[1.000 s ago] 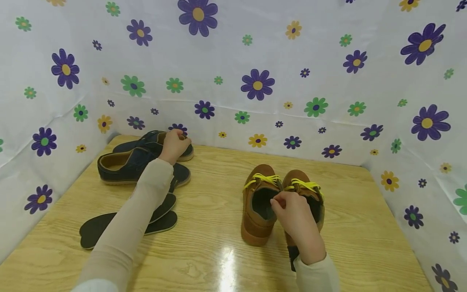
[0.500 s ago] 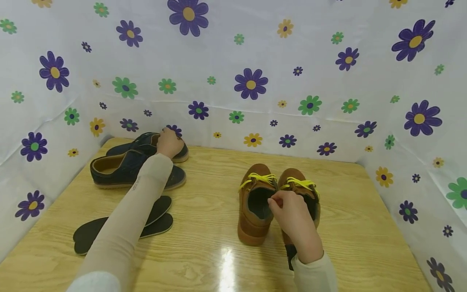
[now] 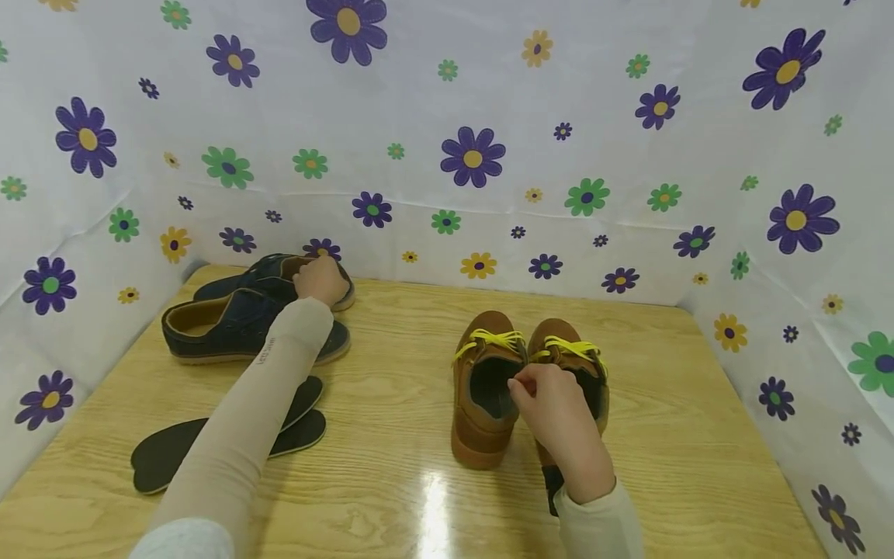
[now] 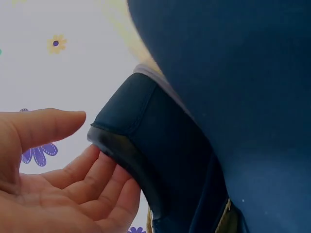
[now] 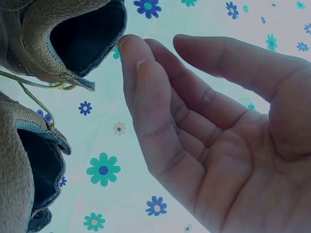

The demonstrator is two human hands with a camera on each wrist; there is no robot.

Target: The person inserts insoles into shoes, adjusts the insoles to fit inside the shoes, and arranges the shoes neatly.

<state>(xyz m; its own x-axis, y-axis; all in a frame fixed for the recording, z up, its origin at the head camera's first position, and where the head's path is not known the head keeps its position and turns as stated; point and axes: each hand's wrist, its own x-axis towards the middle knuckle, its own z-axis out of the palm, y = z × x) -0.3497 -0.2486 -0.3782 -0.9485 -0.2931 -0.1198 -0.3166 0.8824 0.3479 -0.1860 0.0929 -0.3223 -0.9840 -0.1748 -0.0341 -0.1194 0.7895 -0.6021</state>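
At the back left, my left hand (image 3: 321,281) is at the heel of the far navy shoe (image 3: 240,286). In the left wrist view its fingertips meet the heel edge of the navy shoe (image 4: 160,131), while the thumb (image 4: 53,126) stands apart from it. The near navy shoe (image 3: 244,322) lies partly under the left forearm. My right hand (image 3: 559,404) hovers over a pair of brown shoes with yellow laces, the left brown shoe (image 3: 482,435) and the right brown shoe (image 3: 557,332). Seen from the right wrist, the right hand (image 5: 218,131) has bent fingers, thumb apart, holding nothing.
Two black insoles (image 3: 164,450) lie at the front left, partly hidden by the left forearm. Everything stands on a wood-grain tabletop (image 3: 391,365). A white flower-print cloth (image 3: 391,93) encloses the back and both sides.
My left hand has come down onto the heel of the far navy shoe. The right hand stays over the brown shoes. The whole head view has shifted slightly.
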